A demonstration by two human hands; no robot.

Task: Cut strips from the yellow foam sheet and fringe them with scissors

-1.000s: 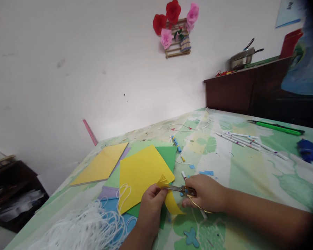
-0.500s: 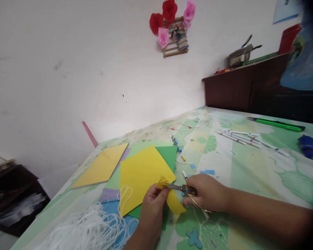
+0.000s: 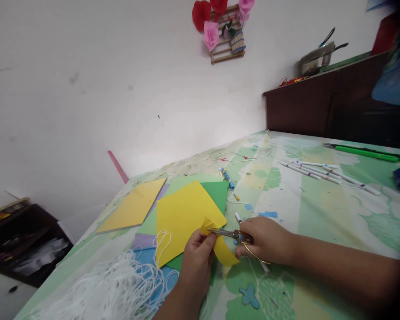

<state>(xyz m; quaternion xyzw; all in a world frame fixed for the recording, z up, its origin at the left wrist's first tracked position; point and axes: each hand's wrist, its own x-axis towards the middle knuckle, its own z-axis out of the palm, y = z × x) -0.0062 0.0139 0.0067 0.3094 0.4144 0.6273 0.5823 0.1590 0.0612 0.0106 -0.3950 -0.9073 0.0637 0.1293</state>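
Camera view dipped slightly since the earlier frame, so that the paper-flower hanging [image 3: 211, 35] sat nearer the upper edge, while both hands and the scissors kept almost the same place relative to the sheets. The left hand [image 3: 198, 255] pinched a yellow strip [image 3: 226, 252] between thumb and fingers, close to its fringed end; the other end curved freely downward toward the table [image 3: 326, 222]. The right hand [image 3: 270, 240] had its fingers closed around the handles of the scissors [image 3: 231, 233], whose blades pointed toward the fringe, beside the left thumb. Whether the blades were parted could not be told. The strip lay in front of the lower right part of a yellow sheet [image 3: 183, 218], which overlapped a green sheet [image 3: 216, 193].

The chief hazard was judged to be a nicked left fingertip, since the pinch was very near the blades. A cut carried too far could have severed the fringe from the strip, and a slack or twisting strip could have made the slits uneven. Loose loops from the white string [image 3: 103, 284], near the left wrist, could have snagged on it if the arm shifted.
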